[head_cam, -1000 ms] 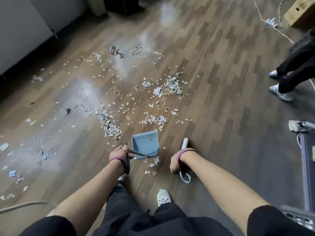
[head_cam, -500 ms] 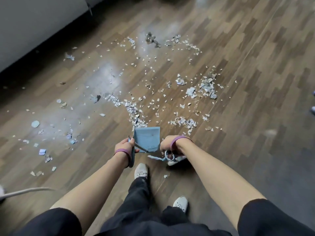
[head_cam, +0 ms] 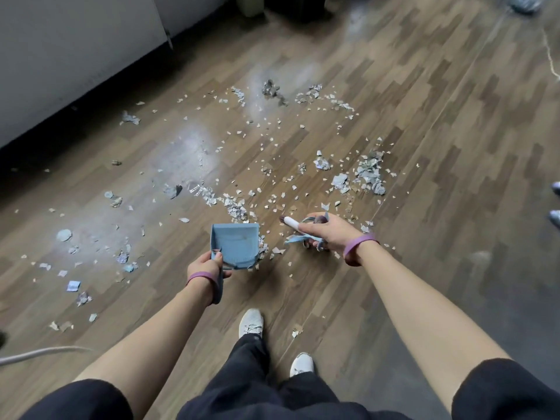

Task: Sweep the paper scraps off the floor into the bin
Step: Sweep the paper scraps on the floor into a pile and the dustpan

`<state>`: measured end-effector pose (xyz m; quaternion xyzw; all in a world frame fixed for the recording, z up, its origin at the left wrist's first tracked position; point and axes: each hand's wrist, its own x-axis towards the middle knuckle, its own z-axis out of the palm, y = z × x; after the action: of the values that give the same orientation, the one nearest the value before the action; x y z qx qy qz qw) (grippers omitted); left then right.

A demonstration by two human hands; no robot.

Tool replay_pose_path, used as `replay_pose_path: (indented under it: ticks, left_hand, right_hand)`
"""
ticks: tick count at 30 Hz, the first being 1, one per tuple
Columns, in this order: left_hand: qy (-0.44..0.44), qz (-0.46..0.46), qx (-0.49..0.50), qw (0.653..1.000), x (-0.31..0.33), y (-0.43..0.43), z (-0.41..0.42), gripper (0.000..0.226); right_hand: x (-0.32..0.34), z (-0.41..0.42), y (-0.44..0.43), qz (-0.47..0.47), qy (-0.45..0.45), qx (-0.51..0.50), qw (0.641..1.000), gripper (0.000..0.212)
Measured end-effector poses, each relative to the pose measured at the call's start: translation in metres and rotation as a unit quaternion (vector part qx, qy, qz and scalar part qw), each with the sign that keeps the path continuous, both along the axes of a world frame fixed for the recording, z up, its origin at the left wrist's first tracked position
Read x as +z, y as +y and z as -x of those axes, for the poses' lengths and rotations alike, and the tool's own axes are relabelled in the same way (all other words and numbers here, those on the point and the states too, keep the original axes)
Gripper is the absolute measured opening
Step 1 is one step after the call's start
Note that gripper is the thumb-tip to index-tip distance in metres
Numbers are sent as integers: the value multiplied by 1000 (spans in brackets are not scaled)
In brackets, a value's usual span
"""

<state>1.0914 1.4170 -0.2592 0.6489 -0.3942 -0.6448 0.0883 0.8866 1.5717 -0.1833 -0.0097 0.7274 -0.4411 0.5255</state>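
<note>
Left hand: grips dustpan handle, lip facing away from us.
Right hand: curled round brush.
Paper scraps: strewn on floor, mostly beyond both hands.
Bin: unseen.
We would press the lip flat and brush short strokes toward it.

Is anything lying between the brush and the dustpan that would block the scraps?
Nothing visible does. Only paper scraps lie between the brush in the right hand and the dustpan in the left hand. No bin is in view.
</note>
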Motion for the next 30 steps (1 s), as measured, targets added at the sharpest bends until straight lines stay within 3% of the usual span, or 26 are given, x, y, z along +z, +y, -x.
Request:
replay_pose_path:
  ticks: [2, 4, 8, 11, 15, 19, 23, 26, 30]
  left_hand:
    - [1, 4, 11, 1000, 6, 9, -2, 35]
    - [9, -4, 26, 1000, 14, 21, -5, 34]
    - [0, -12, 36, 999, 25, 48, -16, 34]
    - [-2, -22, 49, 999, 33, 70, -21, 34]
    - [-4, -30, 62, 998, 31, 108, -28, 34]
    - [3, -22, 52, 998, 29, 135, -37, 35]
    - [10, -29, 65, 997, 27, 137, -40, 39]
    - [6, -30, 55, 998, 20, 131, -43, 39]
    - [16, -37, 44, 998, 6, 110, -41, 36]
  right_hand:
    - [-9, -6, 17, -36, 154, 54, 986, 39]
    - [-17, -12, 33, -66, 281, 54, 956, 27]
    - [-7, -13, 66, -122, 370, 48, 920, 6]
    - [13, -13, 91, -118, 381, 74, 914, 9]
    - [37, -9, 110, -118, 358, 190, 906, 10]
    - [39, -7, 127, -135, 328, 264, 897, 35]
    - [32, -11, 144, -136, 276, 346, 886, 8]
    - [18, -14, 143, -146, 259, 364, 883, 19]
    - [-19, -22, 115, -171, 227, 379, 880, 17]
